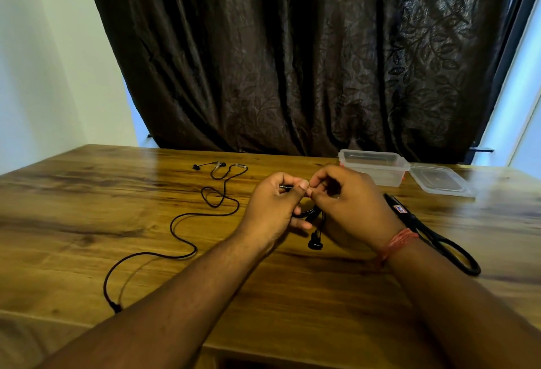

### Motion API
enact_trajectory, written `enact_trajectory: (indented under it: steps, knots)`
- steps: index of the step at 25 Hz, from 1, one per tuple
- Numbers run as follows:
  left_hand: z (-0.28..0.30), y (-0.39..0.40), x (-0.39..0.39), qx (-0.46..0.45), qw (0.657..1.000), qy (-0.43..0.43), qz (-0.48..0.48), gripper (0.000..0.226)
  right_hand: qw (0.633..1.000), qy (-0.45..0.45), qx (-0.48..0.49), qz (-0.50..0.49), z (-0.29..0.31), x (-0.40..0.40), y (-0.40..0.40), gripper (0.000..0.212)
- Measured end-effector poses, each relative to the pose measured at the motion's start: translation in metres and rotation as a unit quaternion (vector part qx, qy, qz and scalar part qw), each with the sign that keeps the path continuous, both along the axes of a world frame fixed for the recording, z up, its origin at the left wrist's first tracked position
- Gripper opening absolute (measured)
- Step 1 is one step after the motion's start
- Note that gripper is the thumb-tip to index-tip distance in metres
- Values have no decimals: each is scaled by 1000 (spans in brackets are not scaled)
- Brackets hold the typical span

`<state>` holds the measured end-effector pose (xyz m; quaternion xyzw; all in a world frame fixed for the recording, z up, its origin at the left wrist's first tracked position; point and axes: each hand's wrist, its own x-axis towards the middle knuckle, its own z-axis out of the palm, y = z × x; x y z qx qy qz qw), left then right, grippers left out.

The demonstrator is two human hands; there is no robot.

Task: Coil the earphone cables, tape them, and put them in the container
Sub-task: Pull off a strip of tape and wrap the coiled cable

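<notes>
Coiled earphone [311, 216]: held mid-table, pinched by left hand [273, 207] and right hand [345, 201]; earbuds dangling. Risk: coil springing loose if either pinch slackens. Container [374, 170] far right, lid off.

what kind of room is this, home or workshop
Most likely a room in a home, not a workshop: a wooden table stands against a dark floor-length curtain drawn over a window, and a household clear plastic container sits at its far edge.

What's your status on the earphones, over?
Left hand and right hand both gripping coiled black earphone. Second earphone uncoiled on table. Container open, path clear.
</notes>
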<state>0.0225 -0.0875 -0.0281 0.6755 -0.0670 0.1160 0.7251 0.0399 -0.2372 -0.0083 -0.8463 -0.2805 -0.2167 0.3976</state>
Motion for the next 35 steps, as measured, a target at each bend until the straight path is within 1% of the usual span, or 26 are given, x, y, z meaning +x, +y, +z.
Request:
enact_trajectory:
  steps: [2,5,8,10,12,14,16,18,20,22,24,26,29,35]
  knots:
    - [0,1,0,-4,1000,6,-4,18,1000,-25,-13,-3,0,1,0,12]
    - [-2,2,4,-22,999,28,-13,17,993,-97,-60,-2,-1,0,0,7]
    - [-1,3,4,-71,996,53,-21,18,977,-156,-141,-14,0,-3,1,3]
    - [1,2,2,-112,991,70,-29,14,960,-188,-204,-27,0,-2,1,8]
    - [4,3,1,-140,985,87,-41,9,947,-201,-248,-34,0,-2,1,15]
    - [6,3,1,-152,982,96,-50,6,943,-196,-265,-35,1,-4,2,17]
    - [7,3,0,-154,982,101,-50,6,955,-180,-235,-26,1,-5,2,11]
    - [7,3,-1,-152,982,105,-45,7,982,-129,-136,-14,0,-5,3,3]
    - [8,2,-1,-147,983,102,-46,7,996,-70,-43,-21,-1,-4,4,6]
    - [8,2,0,-137,985,93,-46,8,1000,-20,8,-22,-2,-5,5,13]
    - [7,1,1,-121,989,79,-41,8,999,20,34,-12,0,-6,5,20]
    - [6,2,1,-103,992,59,-37,5,998,43,51,0,1,-5,5,21]
    - [5,1,1,-79,996,32,-29,9,997,43,67,6,2,-5,5,17]
    - [4,0,-2,-60,997,21,-35,17,997,58,55,13,4,-9,4,24]
